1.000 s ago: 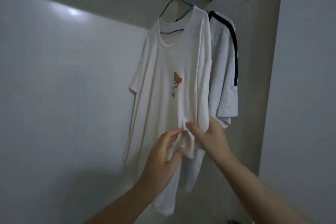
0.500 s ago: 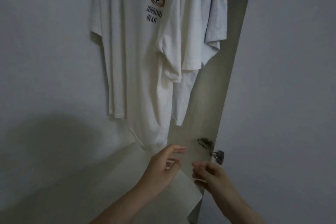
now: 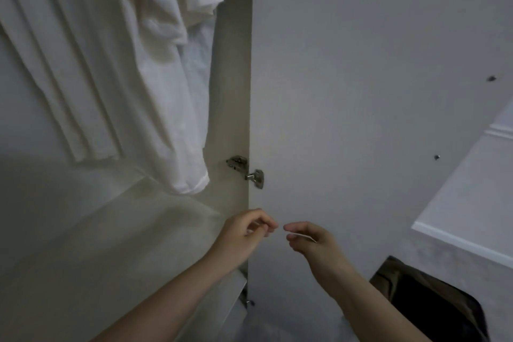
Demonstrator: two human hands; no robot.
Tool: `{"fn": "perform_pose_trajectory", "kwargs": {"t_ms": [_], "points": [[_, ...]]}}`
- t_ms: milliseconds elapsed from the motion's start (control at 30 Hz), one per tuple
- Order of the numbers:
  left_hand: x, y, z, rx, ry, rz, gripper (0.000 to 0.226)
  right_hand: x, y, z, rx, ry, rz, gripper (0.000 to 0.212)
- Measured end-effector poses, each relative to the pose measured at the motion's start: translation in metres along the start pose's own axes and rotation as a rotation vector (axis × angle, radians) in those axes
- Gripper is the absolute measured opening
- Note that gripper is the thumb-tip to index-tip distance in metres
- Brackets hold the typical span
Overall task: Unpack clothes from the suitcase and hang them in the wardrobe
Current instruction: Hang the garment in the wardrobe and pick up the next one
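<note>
While shirts [image 3: 119, 64] hang cropped above, left hand [image 3: 244, 236] and right hand [image 3: 311, 241] grips loosely curled, empty.

— What do we count hanging in the wardrobe?
— Two garments: one white T-shirt [image 3: 111, 64], and one paler shirt [image 3: 194, 86] just behind it.
— Hands?
— Two: one left hand [image 3: 244, 233], one right hand [image 3: 308, 239].
— Hardware?
— We log one metal hinge [image 3: 245, 171] on one open wardrobe door [image 3: 361, 91], plus two small dark fittings [image 3: 491, 78] on its face.
— Luggage?
— One dark suitcase [image 3: 433, 302], partly in view.
</note>
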State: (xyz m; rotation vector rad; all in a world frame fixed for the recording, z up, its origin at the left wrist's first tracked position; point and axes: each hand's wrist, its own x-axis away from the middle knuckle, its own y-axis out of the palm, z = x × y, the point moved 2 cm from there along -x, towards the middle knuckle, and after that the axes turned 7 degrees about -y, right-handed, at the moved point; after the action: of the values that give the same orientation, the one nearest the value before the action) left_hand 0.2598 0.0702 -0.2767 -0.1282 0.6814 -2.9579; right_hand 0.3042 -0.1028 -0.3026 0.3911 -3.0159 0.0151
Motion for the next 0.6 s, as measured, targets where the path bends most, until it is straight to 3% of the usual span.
{"fn": "perform_pose_trajectory", "kwargs": {"t_ms": [200, 600], "points": [[-0.033, 0.087, 0.027, -0.161, 0.04, -0.206, 0.034, 0.026, -0.075, 0.028, -0.066, 0.061, 0.093, 0.034], [-0.035, 0.327, 0.094, -0.161, 0.052, -0.594, 0.034, 0.103, -0.334, 0.083, -0.147, 0.166, 0.488, 0.032]]}}
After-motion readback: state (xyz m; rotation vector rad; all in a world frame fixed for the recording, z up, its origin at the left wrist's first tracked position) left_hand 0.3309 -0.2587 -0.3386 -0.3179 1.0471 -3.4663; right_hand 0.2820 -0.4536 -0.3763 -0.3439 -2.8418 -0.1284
